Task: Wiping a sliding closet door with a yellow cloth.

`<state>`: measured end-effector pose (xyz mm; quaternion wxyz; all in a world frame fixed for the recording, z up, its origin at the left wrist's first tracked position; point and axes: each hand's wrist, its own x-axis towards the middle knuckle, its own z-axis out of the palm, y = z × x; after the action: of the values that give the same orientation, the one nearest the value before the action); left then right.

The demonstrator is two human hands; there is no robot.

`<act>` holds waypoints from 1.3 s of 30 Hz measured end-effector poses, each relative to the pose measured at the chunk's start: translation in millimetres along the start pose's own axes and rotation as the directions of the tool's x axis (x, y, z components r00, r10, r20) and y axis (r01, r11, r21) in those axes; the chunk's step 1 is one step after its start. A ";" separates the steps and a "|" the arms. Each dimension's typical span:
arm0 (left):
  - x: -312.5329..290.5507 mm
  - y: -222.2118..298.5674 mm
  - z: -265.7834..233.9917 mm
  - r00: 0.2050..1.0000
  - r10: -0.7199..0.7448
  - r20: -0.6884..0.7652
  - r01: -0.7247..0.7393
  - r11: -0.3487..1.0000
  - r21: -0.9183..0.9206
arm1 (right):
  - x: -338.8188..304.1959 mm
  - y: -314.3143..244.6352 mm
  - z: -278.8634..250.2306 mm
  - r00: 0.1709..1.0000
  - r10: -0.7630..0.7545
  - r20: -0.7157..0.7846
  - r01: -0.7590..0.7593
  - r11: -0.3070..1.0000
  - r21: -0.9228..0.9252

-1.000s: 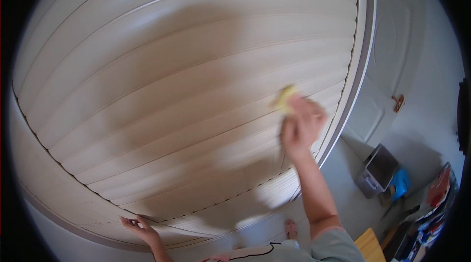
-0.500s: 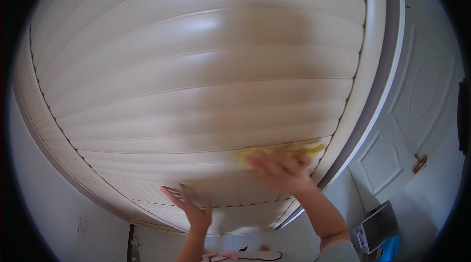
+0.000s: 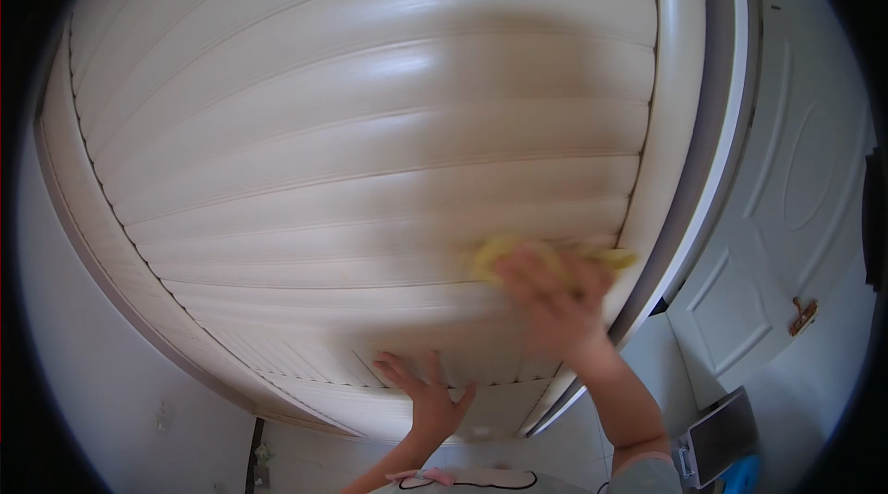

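Observation:
A large cream padded panel (image 3: 370,189) with horizontal stitched channels fills most of the view. My right hand (image 3: 560,304) presses a yellow cloth (image 3: 499,258) against its right part, close to the raised side border; motion blurs the fingers and the cloth. Lower and to the left, my left hand (image 3: 430,401) rests with fingers spread on the panel's lower section, holding nothing.
A cream padded border with a pale frame (image 3: 717,152) edges the panel at right. Beyond it stands a white door (image 3: 740,281) with a brass-coloured handle (image 3: 803,316). Low at right are a dark-topped box (image 3: 724,438) and a blue object (image 3: 740,474). A pale wall (image 3: 111,374) lies left.
My right hand and the yellow cloth have moved up and to the right across the panel. My left hand has shifted right and slightly lower. The view has turned a little.

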<state>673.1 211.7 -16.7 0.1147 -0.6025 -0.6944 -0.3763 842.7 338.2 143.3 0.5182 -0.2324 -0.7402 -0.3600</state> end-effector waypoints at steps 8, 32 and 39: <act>-7.1 6.0 16.1 1.000 -0.010 -0.025 0.009 0.997 -0.073 | 51.2 -4.4 -3.7 0.997 0.064 -0.053 -0.064 0.998 0.004; -15.4 119.3 134.9 0.992 -0.007 -0.129 0.004 1.000 -0.023 | 88.5 122.9 -63.1 0.811 -0.578 0.088 0.517 0.779 0.355; -25.2 122.2 154.7 0.967 0.121 -0.222 -0.119 0.993 0.024 | 129.8 60.5 -25.5 0.722 -0.691 0.005 0.625 0.656 0.423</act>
<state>837.6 293.8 -92.0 0.2179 -0.5966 -0.6414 -0.4303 855.4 353.0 287.5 0.3238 0.1320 -0.8703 -0.3468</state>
